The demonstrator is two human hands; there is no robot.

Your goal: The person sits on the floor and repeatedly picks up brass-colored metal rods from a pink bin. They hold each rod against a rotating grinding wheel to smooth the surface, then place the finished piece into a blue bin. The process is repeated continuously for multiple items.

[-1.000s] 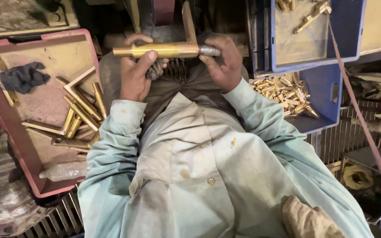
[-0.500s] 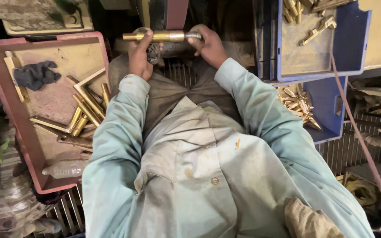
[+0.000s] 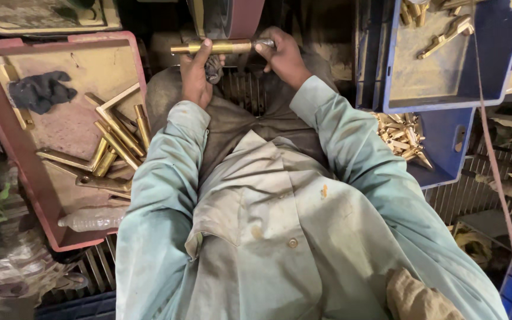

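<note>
A brass tube (image 3: pixel 223 46) lies level across the top middle, pressed against the reddish sanding belt (image 3: pixel 241 18) of a machine. My left hand (image 3: pixel 195 74) grips the tube's left part, with a dark rag bunched under the fingers. At the tube's darker right end my right hand (image 3: pixel 284 58) is closed around it. Both pale green sleeves run down from the hands to my chest.
A red tray (image 3: pixel 42 195) on the left holds several brass bars, angled brass pieces (image 3: pixel 117 133) and a dark cloth (image 3: pixel 40 92). On the right stand two blue crates (image 3: pixel 445 89), the upper with a few brass fittings, the lower with a heap of small brass parts (image 3: pixel 401 133).
Both hands have carried the brass tube upward and away from my body, onto the sanding belt. The grip on the tube is unchanged.
</note>
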